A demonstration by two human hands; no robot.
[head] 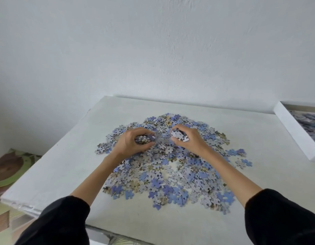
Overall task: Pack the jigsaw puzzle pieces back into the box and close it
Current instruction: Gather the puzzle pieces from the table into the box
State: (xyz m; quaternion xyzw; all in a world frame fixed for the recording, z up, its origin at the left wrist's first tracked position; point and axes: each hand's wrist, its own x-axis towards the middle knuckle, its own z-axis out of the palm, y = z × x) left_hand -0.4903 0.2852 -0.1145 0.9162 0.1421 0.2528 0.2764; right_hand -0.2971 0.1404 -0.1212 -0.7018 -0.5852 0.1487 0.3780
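White box (294, 128) lies well right; left hand (133, 141), right hand (187, 139) each clutch puzzle pieces (170, 175).

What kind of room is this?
Probably a room at home: a plain white wall, a white table strewn with blue and grey jigsaw pieces, and a green patterned mat on the floor.
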